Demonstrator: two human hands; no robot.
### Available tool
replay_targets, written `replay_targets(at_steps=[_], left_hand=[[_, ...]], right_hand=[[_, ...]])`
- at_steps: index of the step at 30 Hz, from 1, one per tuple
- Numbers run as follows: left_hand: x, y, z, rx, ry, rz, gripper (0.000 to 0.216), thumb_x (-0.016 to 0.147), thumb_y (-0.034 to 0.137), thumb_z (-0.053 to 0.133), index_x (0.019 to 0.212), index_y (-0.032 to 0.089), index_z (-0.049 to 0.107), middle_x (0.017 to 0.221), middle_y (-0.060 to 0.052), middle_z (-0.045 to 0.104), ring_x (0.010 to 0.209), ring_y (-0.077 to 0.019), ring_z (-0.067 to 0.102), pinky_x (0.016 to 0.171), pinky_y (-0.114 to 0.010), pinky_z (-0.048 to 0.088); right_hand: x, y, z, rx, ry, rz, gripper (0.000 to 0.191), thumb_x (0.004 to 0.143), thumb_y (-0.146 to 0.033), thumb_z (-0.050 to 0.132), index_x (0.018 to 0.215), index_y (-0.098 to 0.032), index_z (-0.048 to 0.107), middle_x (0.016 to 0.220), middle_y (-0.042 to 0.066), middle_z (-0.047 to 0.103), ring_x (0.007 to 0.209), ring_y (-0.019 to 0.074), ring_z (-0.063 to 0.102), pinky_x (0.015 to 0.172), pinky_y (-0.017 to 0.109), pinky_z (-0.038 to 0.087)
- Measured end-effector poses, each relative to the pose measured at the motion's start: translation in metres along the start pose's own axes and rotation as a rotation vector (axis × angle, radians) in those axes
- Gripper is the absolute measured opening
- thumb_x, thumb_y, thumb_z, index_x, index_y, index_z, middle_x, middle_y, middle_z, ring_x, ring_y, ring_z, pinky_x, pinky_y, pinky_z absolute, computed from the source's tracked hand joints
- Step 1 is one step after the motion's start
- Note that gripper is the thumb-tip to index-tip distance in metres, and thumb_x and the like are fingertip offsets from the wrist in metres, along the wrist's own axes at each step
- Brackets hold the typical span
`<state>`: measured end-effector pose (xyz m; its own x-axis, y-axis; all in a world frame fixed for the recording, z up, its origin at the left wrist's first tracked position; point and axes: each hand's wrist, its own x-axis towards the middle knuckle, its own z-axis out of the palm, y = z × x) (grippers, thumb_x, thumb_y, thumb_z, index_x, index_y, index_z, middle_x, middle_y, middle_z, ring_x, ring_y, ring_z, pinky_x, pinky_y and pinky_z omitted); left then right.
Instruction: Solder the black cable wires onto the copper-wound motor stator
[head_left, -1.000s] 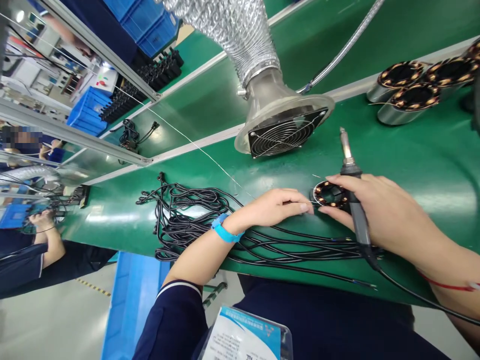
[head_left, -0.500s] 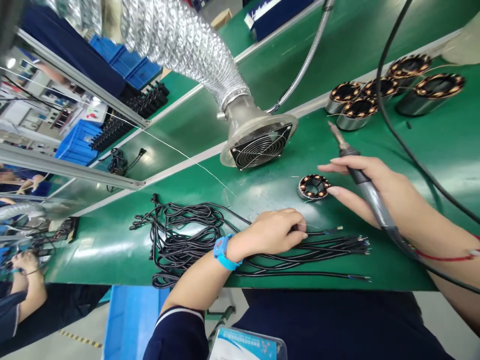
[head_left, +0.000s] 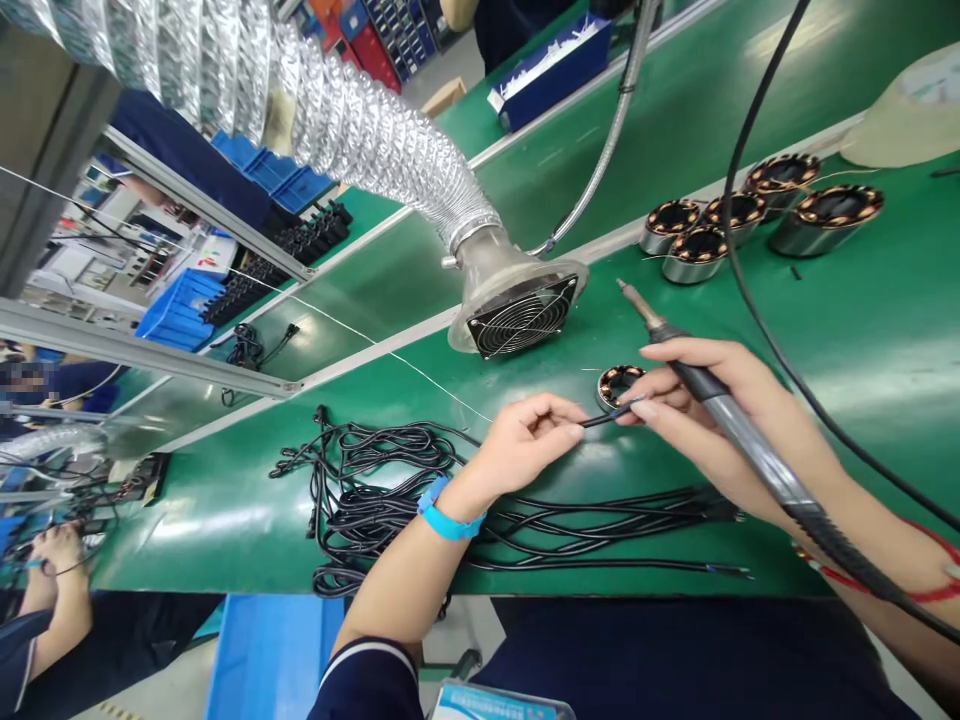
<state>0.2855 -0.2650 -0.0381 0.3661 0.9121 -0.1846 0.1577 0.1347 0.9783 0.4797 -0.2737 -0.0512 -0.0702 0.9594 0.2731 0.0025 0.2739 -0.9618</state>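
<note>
Above the green table (head_left: pixel 862 330), both hands pinched one black cable (head_left: pixel 604 418): left hand (head_left: pixel 525 445) and right hand (head_left: pixel 694 400) (also clenching the soldering iron (head_left: pixel 720 410)). The small coil ring (head_left: pixel 616 382) lay just behind; the fume extractor (head_left: pixel 517 300) stood beyond.

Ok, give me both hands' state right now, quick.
Left hand: fingers pinched shut on the thin black wire.
Right hand: closed around the grey-handled soldering iron, fingertips also touching that wire's end.

Green workbench (head_left: pixel 862 330) under a silver duct (head_left: pixel 360 120), blue crates (head_left: pixel 176 310) behind, grey floor
</note>
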Motion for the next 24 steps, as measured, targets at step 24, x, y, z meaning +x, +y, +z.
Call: replay_targets(at_steps=[24], left_hand=[[0.001,-0.004,0.009,0.075,-0.049,0.016,0.036,0.091,0.045,0.045,0.081,0.015,0.061,0.079,-0.002,0.059,0.074,-0.0099,0.053,0.075,-0.024,0.044]], right_hand=[[0.006,0.006,0.004,0.177,-0.119,0.181,0.041,0.081,-0.034,0.066,0.114,-0.023,0.045,0.076,-0.003,0.065,0.056,0.0114,0.062,0.052,0.022,0.054]])
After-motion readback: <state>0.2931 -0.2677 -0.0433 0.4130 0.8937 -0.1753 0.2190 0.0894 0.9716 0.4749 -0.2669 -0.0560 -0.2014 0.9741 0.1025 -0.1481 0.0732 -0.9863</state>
